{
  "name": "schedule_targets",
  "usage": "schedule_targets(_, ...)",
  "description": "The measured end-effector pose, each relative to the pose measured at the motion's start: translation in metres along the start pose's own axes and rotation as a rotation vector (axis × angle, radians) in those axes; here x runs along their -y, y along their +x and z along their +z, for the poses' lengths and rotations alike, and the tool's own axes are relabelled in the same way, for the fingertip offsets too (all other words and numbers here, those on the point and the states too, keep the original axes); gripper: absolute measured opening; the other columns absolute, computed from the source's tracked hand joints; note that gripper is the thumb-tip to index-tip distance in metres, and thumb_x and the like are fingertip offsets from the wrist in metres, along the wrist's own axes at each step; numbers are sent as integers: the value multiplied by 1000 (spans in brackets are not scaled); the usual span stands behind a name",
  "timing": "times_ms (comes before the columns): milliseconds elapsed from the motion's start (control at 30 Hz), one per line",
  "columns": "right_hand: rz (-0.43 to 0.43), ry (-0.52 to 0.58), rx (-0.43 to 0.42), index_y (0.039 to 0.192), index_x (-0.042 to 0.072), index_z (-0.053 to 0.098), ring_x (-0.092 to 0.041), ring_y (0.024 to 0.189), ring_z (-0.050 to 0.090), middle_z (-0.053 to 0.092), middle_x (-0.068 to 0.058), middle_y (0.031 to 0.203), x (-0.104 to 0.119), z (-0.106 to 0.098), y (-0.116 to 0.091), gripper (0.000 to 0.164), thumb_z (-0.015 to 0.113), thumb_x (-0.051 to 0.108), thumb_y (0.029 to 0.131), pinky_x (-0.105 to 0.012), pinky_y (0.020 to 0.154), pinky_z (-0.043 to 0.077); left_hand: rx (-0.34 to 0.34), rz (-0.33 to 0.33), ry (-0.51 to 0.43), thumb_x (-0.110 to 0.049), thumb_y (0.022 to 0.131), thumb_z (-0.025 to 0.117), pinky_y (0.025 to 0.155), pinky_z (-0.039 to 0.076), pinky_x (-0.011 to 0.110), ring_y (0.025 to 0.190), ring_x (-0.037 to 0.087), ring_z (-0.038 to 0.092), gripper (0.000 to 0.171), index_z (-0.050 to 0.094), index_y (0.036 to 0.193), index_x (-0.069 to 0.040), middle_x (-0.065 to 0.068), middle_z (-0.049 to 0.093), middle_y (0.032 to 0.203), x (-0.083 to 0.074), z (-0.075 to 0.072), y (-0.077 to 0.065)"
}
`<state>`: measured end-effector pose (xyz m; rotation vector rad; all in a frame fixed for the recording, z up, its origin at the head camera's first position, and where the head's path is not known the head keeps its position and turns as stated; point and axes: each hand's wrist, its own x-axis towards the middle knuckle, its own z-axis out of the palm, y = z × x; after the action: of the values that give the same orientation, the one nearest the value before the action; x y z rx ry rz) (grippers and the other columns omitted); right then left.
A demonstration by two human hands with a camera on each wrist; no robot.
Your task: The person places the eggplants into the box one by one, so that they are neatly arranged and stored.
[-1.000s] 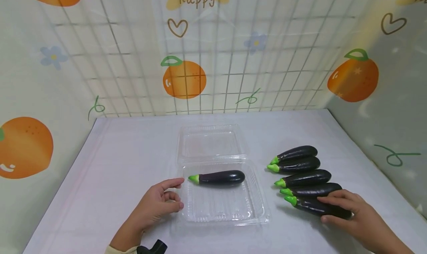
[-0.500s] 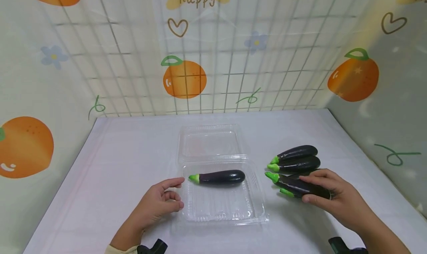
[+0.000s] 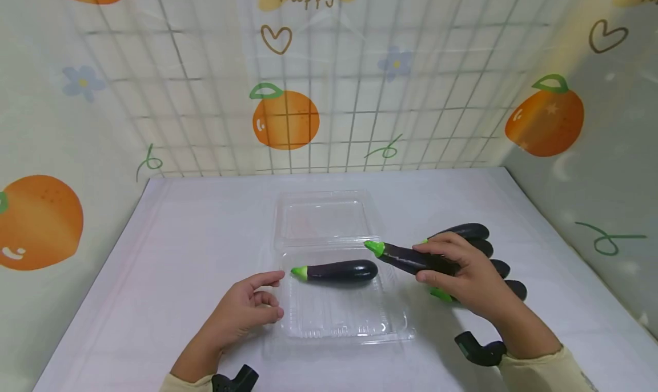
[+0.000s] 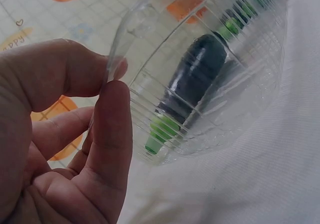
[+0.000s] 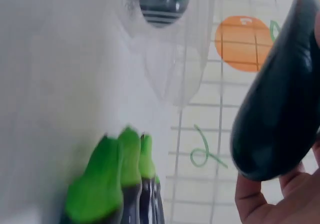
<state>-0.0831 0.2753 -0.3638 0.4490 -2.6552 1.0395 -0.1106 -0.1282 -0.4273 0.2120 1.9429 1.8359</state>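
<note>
A clear plastic clamshell container (image 3: 339,318) lies opened out, its lid (image 3: 324,215) towards the back. One eggplant (image 3: 341,271) with a green stem end lies across its base. At the base's left edge, my left hand (image 3: 244,309) pinches the rim between thumb and finger, as the left wrist view shows. My right hand (image 3: 470,275) grips a second eggplant (image 3: 401,257) by its thick part, raised above the table; its green tip reaches over the container's right edge. Behind that hand lie several more eggplants (image 3: 516,290), partly hidden.
White cloth covers the table (image 3: 205,226). A curtain (image 3: 216,123) printed with oranges hangs behind and at both sides, with a wire grid showing at the back. Black wrist mounts (image 3: 480,351) sit on both forearms.
My right hand has lifted the nearest eggplant off the row and carried it left and away from me, to the container's right edge. The left hand stays at the rim.
</note>
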Motion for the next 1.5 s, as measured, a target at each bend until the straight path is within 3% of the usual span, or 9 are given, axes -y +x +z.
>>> schedule_targets(400, 34, 101, 49, 118, 24, 74, -8, 96, 55, 63, 8, 112, 9, 27, 26, 40, 86, 20, 81, -26, 72, 44, -5, -9, -5, -1, 80, 76, 70, 54, 21, 82, 12, 62, 72, 50, 147, -2, 22, 47, 143, -1, 0, 1)
schedule_targets(767, 9, 202, 143, 119, 22, 74, -14, 98, 57, 64, 4, 114, 28, 52, 37, 40, 85, 22, 81, -28, 75, 48, -24, -8, 13, -1, 80, 77, 67, 52, 21, 82, 14, 62, 71, 52, 146, -3, 20, 50, 142, -1, 2, 2)
schedule_targets(1033, 41, 175, 207, 118, 25, 74, -15, 105, 58, 64, 5, 114, 35, 61, 39, 42, 86, 27, 78, -28, 86, 51, -24, -14, 5, 0, 79, 77, 67, 51, 21, 81, 13, 62, 71, 52, 146, -2, 20, 49, 142, -3, 3, 2)
schedule_targets(1267, 0, 79, 278, 116, 31, 74, -14, 111, 57, 63, 11, 113, 36, 70, 40, 38, 84, 37, 80, -32, 92, 50, -27, -4, 8, 1, 78, 76, 66, 50, 21, 81, 13, 62, 72, 52, 146, -2, 21, 49, 141, -2, 3, 1)
schedule_targets(1500, -25, 9, 281, 116, 32, 74, -15, 113, 57, 64, 13, 113, 39, 78, 41, 38, 86, 33, 79, -38, 95, 50, -25, -2, -3, 1, 77, 76, 65, 50, 21, 81, 12, 62, 73, 51, 146, -1, 21, 48, 142, -1, 2, 1)
